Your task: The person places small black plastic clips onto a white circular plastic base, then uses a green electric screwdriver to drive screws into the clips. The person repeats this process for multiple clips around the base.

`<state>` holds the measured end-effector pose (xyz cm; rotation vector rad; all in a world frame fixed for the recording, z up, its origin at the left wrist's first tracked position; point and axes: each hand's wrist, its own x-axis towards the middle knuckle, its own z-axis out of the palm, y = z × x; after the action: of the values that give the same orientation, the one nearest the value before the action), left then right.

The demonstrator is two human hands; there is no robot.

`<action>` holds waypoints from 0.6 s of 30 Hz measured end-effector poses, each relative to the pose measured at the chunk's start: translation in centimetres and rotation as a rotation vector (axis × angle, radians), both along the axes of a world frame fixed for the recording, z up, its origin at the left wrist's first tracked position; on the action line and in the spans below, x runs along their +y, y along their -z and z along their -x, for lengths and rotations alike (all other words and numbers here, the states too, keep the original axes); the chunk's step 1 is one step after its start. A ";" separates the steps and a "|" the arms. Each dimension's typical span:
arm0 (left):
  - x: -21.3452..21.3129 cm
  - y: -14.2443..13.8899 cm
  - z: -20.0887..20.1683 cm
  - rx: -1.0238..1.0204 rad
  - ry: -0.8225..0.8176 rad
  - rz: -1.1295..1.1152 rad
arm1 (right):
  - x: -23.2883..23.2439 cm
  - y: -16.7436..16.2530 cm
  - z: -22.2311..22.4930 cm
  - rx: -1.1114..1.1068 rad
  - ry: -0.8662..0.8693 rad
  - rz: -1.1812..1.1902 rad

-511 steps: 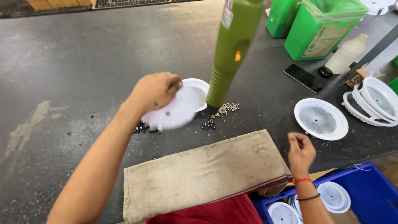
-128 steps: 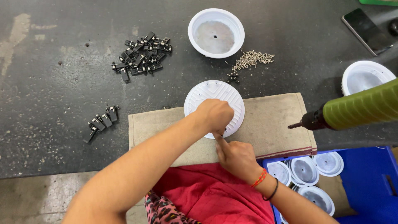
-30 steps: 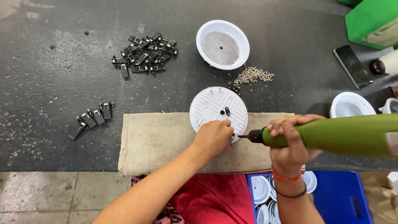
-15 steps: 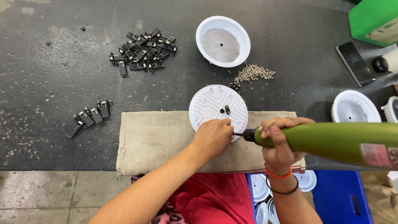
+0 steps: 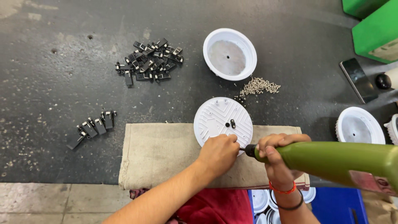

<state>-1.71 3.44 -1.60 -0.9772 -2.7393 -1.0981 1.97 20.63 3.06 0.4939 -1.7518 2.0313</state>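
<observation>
The right hand [image 5: 278, 159] is wrapped around the green power screwdriver [image 5: 331, 162]. Beside it, the left hand [image 5: 218, 152] is curled, pinching at the bit tip on the near rim of the white ribbed disc [image 5: 223, 121]. The disc looks light, stiff and brittle: best gripped by its rim, on the cloth pad [image 5: 166, 153]. Beyond lie loose screws [image 5: 259, 86] on the bench [image 5: 62, 62].

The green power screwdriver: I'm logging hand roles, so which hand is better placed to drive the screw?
Probably the right hand: it grips the green power screwdriver, its tip at the white round plate's edge. The left hand pinches there, steadying.
</observation>
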 end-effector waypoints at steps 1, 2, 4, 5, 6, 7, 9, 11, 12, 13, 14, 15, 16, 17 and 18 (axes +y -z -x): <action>0.0 0.0 0.0 -0.001 -0.001 -0.004 | 0.0 0.0 0.0 0.001 -0.019 -0.003; 0.0 0.1 -0.1 0.005 -0.001 -0.010 | 0.0 0.0 0.1 -0.026 -0.009 0.004; -0.1 0.1 -0.2 0.018 0.003 -0.019 | 0.0 -0.1 0.3 -0.078 0.017 0.019; -0.1 0.1 -0.2 0.026 0.003 -0.026 | 0.1 -0.3 0.6 -0.107 0.005 0.042; -0.2 0.1 0.0 0.034 0.004 -0.033 | 0.2 -0.5 1.0 -0.134 -0.007 0.065; -0.1 0.0 -0.4 0.034 0.007 -0.040 | 0.3 -0.8 1.1 -0.169 -0.017 0.088; -0.2 -0.2 -1.1 0.043 -0.009 -0.044 | 0.5 -1.6 1.4 -0.162 -0.045 0.104; -0.3 -0.4 -1.8 0.032 -0.035 -0.047 | 0.9 -2.6 1.3 -0.133 -0.059 0.110; -0.5 -0.5 -2.5 0.010 -0.049 -0.045 | 1.2 -3.2 1.0 -0.114 -0.055 0.112; -0.5 -0.7 -3.2 -0.009 -0.063 -0.042 | 1.5 -3.9 0.7 -0.094 -0.052 0.113; -0.6 -0.8 -3.8 -0.008 -0.086 -0.068 | 1.9 -4.5 0.4 -0.070 -0.047 0.105; -0.7 -0.9 -4.8 -0.010 -0.105 -0.094 | 2.4 -5.3 -0.1 -0.049 -0.039 0.097; -0.6 -1.0 -5.7 -0.017 -0.123 -0.121 | 2.8 -5.9 -0.6 -0.033 -0.029 0.088; -0.6 -1.2 -6.3 -0.027 -0.120 -0.124 | 3.3 -6.5 -0.9 -0.032 -0.036 0.075; -0.6 -1.2 -6.9 -0.037 -0.116 -0.128 | 3.8 -7.0 -1.2 -0.031 -0.042 0.061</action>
<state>5.15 2.83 -0.37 -0.7786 -2.6754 -1.2655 3.21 24.46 10.02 0.4868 -1.7046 2.1253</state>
